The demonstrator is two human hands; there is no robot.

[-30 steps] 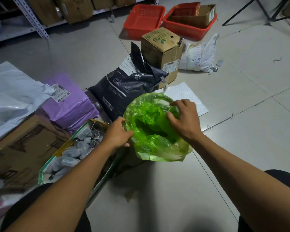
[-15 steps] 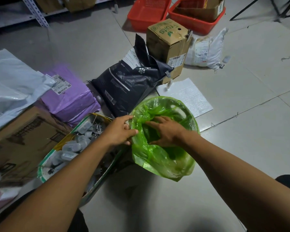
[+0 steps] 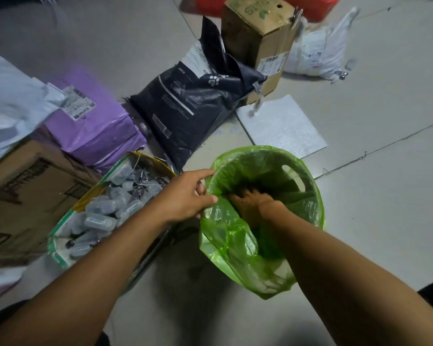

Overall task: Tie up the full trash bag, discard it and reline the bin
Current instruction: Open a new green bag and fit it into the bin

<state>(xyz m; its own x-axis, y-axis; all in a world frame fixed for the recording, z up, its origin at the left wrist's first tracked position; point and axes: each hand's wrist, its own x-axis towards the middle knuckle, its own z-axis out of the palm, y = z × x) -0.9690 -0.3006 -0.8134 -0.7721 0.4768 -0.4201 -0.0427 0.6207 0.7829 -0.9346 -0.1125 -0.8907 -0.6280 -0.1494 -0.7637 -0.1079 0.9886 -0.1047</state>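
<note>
Green plastic liner (image 3: 238,248) sat draped over the bin (image 3: 308,181), excess film hanging down the near side toward the floor (image 3: 385,221). Left hand (image 3: 185,198) gripped the liner at the bin's left rim, thumb on the film at the rim, fingers curled round the edge. Right hand (image 3: 250,203) was reached down inside the bin, palm down, pressing the liner into the interior; fingertips were lost in the dark folds, so I couldn't tell whether they were flat or curled. Both forearms came in from the bottom of the frame. Bin's far wall showed handle cutouts through the film.

Just left of the bin, touching or nearly so: an open sack (image 3: 105,211) full of small grey plastic parts and wire clips. Beyond that, a brown cardboard box (image 3: 28,196) with a purple parcel (image 3: 95,126) behind it and a white poly bag (image 3: 10,103) at far left. Directly behind the bin: a black paw-print bag (image 3: 190,103) leaning against an upright carton (image 3: 258,38), a white sheet (image 3: 283,126) flat on the tiles between carton and bin. White mailer (image 3: 320,53) lay right of the carton. Red crate (image 3: 310,6) was at the top edge, mostly cropped.
</note>
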